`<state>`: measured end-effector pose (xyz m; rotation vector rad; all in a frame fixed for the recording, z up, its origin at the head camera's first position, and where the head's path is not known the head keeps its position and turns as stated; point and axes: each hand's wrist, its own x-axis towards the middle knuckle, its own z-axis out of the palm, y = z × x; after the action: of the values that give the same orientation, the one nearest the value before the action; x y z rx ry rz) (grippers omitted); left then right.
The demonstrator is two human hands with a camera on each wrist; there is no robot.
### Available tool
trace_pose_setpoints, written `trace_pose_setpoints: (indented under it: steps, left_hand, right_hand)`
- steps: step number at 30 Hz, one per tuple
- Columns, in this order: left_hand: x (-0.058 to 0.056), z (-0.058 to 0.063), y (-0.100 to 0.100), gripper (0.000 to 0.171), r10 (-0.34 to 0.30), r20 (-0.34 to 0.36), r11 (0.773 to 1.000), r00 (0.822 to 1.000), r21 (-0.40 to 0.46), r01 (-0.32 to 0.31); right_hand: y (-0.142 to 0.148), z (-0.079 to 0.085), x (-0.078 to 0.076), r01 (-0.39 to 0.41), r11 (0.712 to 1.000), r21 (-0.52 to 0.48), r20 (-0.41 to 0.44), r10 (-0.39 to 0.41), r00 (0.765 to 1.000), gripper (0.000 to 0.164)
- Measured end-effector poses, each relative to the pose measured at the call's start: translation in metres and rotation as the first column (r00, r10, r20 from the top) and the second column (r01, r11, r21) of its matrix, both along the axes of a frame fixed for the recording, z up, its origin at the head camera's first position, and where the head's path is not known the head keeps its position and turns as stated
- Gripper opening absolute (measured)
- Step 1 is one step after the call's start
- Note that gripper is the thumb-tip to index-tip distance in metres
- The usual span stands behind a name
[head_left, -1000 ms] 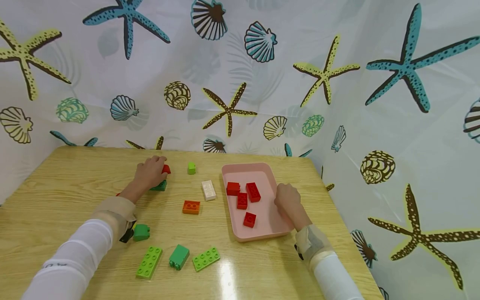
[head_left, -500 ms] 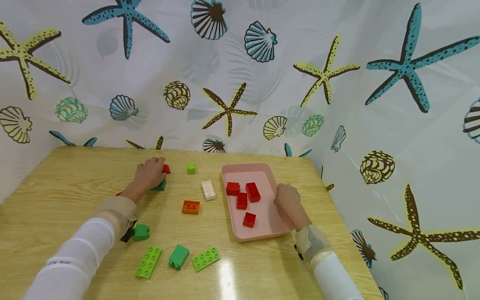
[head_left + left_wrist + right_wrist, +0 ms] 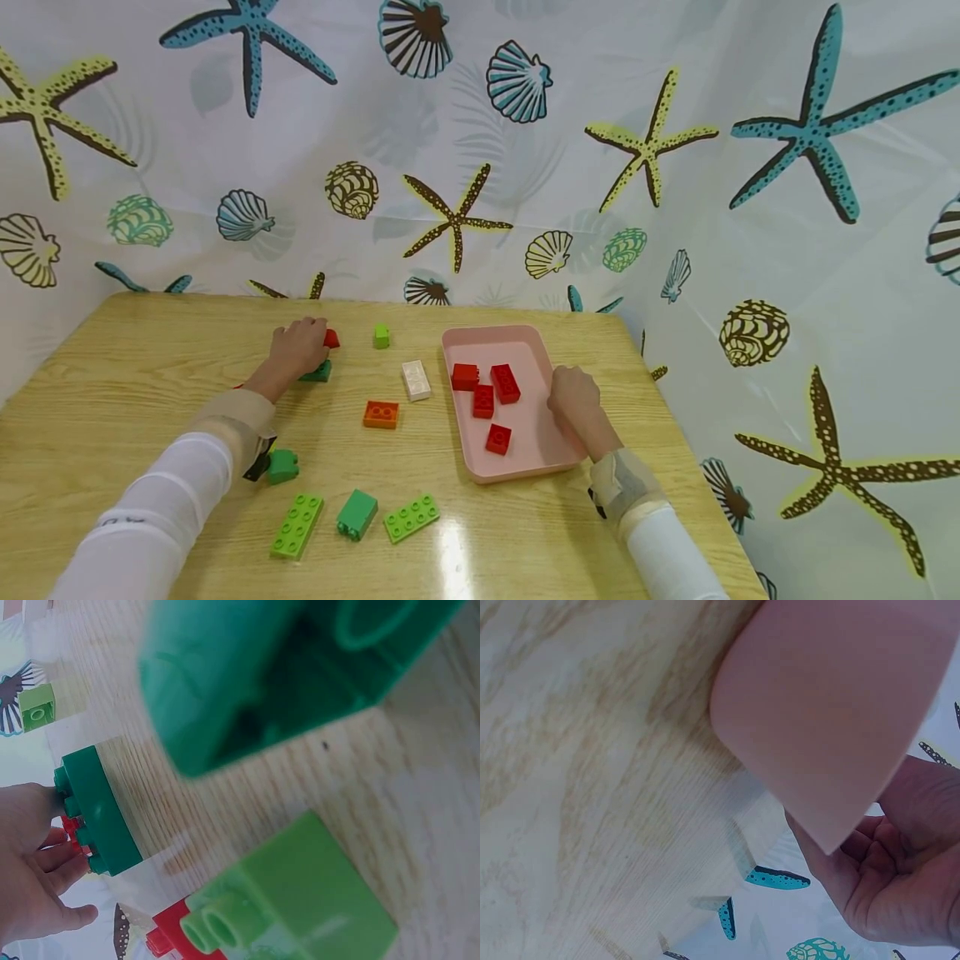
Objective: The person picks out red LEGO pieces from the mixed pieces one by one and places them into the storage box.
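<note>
At the back left of the table, my left hand point(image 3: 300, 346) holds a red toy brick point(image 3: 331, 338), mostly covered by the fingers. A dark green brick point(image 3: 317, 372) stands just in front of that hand; in the left wrist view this dark green brick point(image 3: 103, 814) partly hides the fingers and the red piece between them. On the other side, my right hand point(image 3: 577, 396) grips the right rim of a pink tray point(image 3: 543, 433). Several red bricks point(image 3: 506, 383) lie inside the tray. Seen from the right wrist, the hand point(image 3: 900, 862) pinches the tray's edge point(image 3: 832, 750).
Between the hands lie an orange brick point(image 3: 381, 415), a white brick point(image 3: 416, 381) and a small lime brick point(image 3: 382, 336). Nearer the front are green bricks point(image 3: 282, 467) point(image 3: 357, 514) and lime bricks point(image 3: 297, 526) point(image 3: 412, 518). A patterned curtain point(image 3: 450, 125) hangs behind the table.
The left hand has shifted very slightly toward me, staying at the red brick. The right hand and the tray look unmoved.
</note>
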<state>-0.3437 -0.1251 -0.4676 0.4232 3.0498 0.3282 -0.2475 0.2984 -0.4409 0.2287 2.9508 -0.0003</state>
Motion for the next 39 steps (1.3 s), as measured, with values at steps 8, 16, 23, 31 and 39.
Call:
trace_pose_setpoints:
  steps: [8,16,23,31,39]
  left_hand:
    - [-0.002,0.000,0.000,0.035,0.010,0.035,1.000,0.999,-0.014,-0.009]
    - [-0.001,-0.002,-0.001,0.022,0.010,0.027,1.000,1.000,0.001,-0.010]
    - [0.000,0.000,-0.002,0.020,-0.004,0.010,1.000,1.000,0.006,0.004]
    - [0.004,0.006,0.002,0.019,-0.039,-0.017,0.999,0.999,0.030,0.040]
    - [0.010,0.018,0.011,0.022,-0.076,-0.062,0.995,0.995,0.054,0.079]
  right_hand:
    - [0.000,0.002,0.001,-0.006,1.000,-0.005,0.007,0.006,1.000,0.011]
    - [0.000,0.002,0.000,-0.015,1.000,-0.010,-0.006,0.015,1.000,0.009]
    - [0.000,0.002,0.000,-0.012,1.000,-0.004,0.002,0.012,1.000,0.010]
    - [0.001,0.003,0.000,-0.012,1.000,-0.004,-0.015,0.012,1.000,0.011]
    - [-0.002,0.003,0.002,-0.002,1.000,-0.011,-0.004,0.002,1.000,0.009]
